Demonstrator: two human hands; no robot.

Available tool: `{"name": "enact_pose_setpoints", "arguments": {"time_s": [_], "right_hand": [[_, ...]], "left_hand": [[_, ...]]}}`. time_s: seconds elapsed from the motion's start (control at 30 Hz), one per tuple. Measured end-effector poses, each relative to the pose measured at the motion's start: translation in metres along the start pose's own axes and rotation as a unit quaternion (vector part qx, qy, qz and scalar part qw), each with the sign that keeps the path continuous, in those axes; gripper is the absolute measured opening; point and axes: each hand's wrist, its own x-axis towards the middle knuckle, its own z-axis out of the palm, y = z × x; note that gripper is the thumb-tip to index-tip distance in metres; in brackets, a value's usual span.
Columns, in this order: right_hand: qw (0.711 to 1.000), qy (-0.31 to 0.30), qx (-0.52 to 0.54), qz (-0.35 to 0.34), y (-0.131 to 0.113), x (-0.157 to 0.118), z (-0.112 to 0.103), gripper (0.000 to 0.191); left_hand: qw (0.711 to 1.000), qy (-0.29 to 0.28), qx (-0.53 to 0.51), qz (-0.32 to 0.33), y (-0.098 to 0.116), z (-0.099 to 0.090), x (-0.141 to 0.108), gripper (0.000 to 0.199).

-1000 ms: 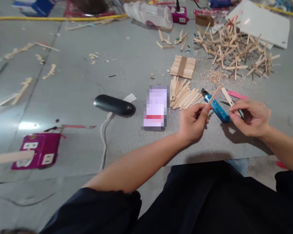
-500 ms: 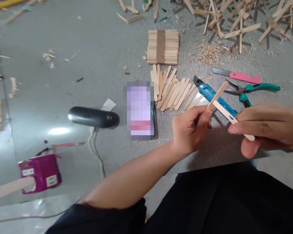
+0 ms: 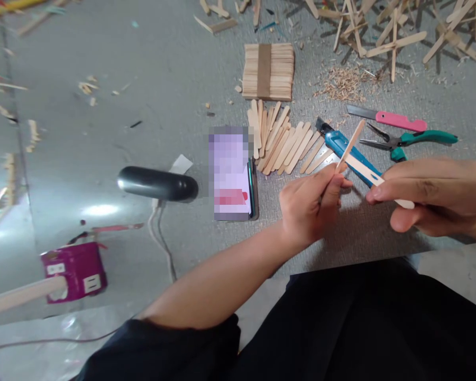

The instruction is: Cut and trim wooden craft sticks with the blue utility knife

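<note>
My left hand (image 3: 315, 201) pinches a wooden stick (image 3: 351, 144) that points up and to the right. A second wooden stick (image 3: 367, 172), with a small slit in it, is held between the thumb and fingers of my right hand (image 3: 432, 196). The far end of this slit stick is close to the left fingertips; whether the two sticks touch, I cannot tell. Beneath and behind them lies a blue utility knife (image 3: 337, 142). Loose flat sticks (image 3: 287, 145) are spread just left of the knife.
A banded stick bundle (image 3: 277, 71), pink knife (image 3: 404, 120), green-handled pliers (image 3: 428, 137) and wood shavings (image 3: 343, 83) lie beyond my hands. Crossed sticks (image 3: 394, 45) fill the far right. Leftward are a phone (image 3: 230, 174), a black cylindrical device (image 3: 158, 183) and a purple box (image 3: 77, 270).
The stick in my left hand has turned and now shows a narrower side. The view has shifted slightly, so the table items appear a little higher and farther right.
</note>
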Motion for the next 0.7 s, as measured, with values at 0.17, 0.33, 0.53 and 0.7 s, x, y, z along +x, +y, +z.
{"name": "enact_pose_setpoints", "arguments": {"time_s": [0.17, 0.33, 0.53, 0.7], "right_hand": [[0.998, 0.028, 0.055, -0.025, -0.001, 0.009, 0.0, 0.028], [0.994, 0.101, 0.005, 0.034, -0.003, 0.009, 0.013, 0.027], [0.989, 0.088, -0.104, 0.059, 0.009, 0.004, 0.021, 0.021], [0.993, 0.021, -0.109, -0.037, 0.028, 0.005, 0.017, 0.018]], "left_hand": [[1.0, 0.029, -0.003, 0.01, -0.002, 0.004, -0.003, 0.027], [0.984, 0.036, -0.131, -0.117, -0.006, 0.008, -0.005, 0.031], [0.964, 0.056, -0.241, -0.097, -0.016, 0.007, 0.002, 0.026], [0.979, 0.05, -0.195, 0.003, -0.021, 0.008, 0.004, 0.029]]}}
